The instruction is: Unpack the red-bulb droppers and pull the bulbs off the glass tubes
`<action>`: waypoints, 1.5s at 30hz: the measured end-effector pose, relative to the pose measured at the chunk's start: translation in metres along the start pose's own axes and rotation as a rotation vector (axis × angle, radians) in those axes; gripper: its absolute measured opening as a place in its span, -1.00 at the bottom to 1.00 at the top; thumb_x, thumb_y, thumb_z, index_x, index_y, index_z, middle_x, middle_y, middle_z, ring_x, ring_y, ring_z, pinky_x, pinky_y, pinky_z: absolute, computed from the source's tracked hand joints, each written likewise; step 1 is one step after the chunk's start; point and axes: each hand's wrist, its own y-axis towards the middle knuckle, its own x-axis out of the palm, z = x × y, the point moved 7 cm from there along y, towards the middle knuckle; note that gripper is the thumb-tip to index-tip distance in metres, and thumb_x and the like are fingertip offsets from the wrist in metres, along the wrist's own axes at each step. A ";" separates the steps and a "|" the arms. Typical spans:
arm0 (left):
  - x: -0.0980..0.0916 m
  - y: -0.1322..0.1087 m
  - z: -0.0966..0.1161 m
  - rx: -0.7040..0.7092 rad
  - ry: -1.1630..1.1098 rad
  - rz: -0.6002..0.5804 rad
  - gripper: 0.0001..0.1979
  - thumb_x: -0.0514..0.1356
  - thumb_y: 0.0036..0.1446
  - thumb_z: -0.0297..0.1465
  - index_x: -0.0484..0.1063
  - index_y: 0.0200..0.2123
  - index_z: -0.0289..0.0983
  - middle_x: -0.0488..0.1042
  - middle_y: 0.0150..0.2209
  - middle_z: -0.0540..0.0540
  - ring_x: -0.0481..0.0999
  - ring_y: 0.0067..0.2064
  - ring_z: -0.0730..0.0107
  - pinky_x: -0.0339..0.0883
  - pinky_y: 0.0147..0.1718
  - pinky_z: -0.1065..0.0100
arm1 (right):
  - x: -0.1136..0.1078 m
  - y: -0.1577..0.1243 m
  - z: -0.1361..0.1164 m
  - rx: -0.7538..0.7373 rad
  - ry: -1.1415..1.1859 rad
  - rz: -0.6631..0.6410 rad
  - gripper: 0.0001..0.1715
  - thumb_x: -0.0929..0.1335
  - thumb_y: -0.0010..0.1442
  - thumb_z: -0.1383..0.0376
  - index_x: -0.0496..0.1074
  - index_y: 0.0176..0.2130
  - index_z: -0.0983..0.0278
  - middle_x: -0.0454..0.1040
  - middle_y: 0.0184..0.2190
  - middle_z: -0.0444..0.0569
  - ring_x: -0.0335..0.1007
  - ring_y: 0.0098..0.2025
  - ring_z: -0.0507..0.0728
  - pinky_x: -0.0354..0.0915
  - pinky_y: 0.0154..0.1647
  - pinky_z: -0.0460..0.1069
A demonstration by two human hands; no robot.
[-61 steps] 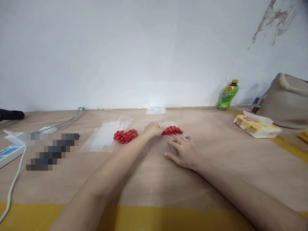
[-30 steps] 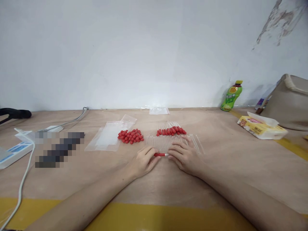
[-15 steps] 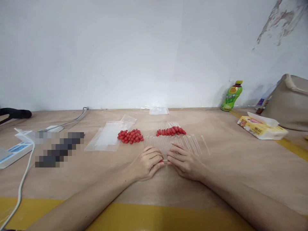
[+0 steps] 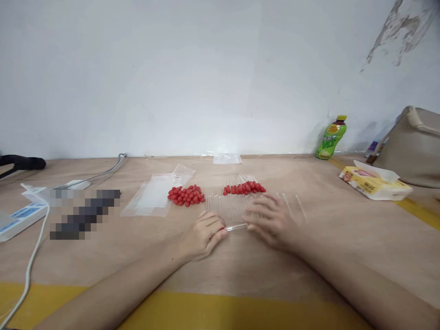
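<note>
My left hand [image 4: 205, 236] is closed around a red rubber bulb, of which only a sliver shows at the fingertips. A clear glass tube [image 4: 236, 227] sticks out of it to the right, so the two look like a dropper. My right hand [image 4: 270, 220] is blurred, its fingers spread over a row of clear tubes [image 4: 225, 206]; its thumb side is by the tube's far end, and contact there is unclear. Beyond the tubes lie several droppers with red bulbs [image 4: 245, 187]. A pile of loose red bulbs [image 4: 186, 195] sits to the left.
Clear plastic bags [image 4: 151, 195] lie left of the bulb pile. A power strip [image 4: 29, 213] with cables and a pixelated dark object [image 4: 85, 214] are further left. On the right are a tissue pack [image 4: 378, 185], a green bottle [image 4: 331, 140] and a beige bag [image 4: 409, 151]. A wall stands behind.
My hands have moved apart, the left leftward and the right rightward, exposing more of the tube between them. The rightmost loose tube has shifted slightly right.
</note>
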 end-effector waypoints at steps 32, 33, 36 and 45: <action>-0.007 0.000 -0.025 -0.196 -0.015 0.109 -0.81 -0.09 0.23 -0.40 0.27 -0.18 -0.28 0.36 -0.33 -0.09 0.32 -0.28 0.37 0.23 -0.28 0.34 | 0.018 -0.064 0.130 1.062 0.158 -0.173 -0.67 0.18 0.17 0.24 0.25 -0.10 0.35 0.44 -0.22 0.15 0.39 -0.18 0.16 0.28 -0.16 0.01; -0.006 0.000 -0.026 -0.192 -0.023 0.116 -0.81 -0.09 0.23 -0.40 0.27 -0.18 -0.28 0.36 -0.32 -0.09 0.33 -0.28 0.38 0.23 -0.29 0.35 | 0.019 -0.064 0.129 1.069 0.173 -0.166 -0.68 0.18 0.17 0.24 0.26 -0.11 0.35 0.43 -0.21 0.15 0.39 -0.17 0.15 0.29 -0.16 0.01; -0.005 0.000 -0.029 -0.185 -0.028 0.131 -0.82 -0.06 0.23 -0.39 0.27 -0.18 -0.27 0.39 -0.31 -0.08 0.34 -0.28 0.38 0.23 -0.27 0.34 | 0.023 -0.066 0.129 1.080 0.249 -0.145 -0.69 0.18 0.17 0.23 0.25 -0.12 0.34 0.42 -0.20 0.16 0.40 -0.20 0.14 0.32 -0.23 0.00; -0.008 0.004 -0.029 -0.327 -0.293 0.187 -0.83 -0.10 0.25 -0.35 0.20 -0.17 -0.25 0.43 -0.24 -0.10 0.36 -0.28 0.39 0.24 -0.25 0.30 | 0.014 -0.057 0.117 1.053 0.218 -0.022 -0.76 0.21 0.12 0.27 0.34 -0.23 0.33 0.46 -0.34 0.05 0.37 -0.39 0.08 0.32 -0.37 -0.02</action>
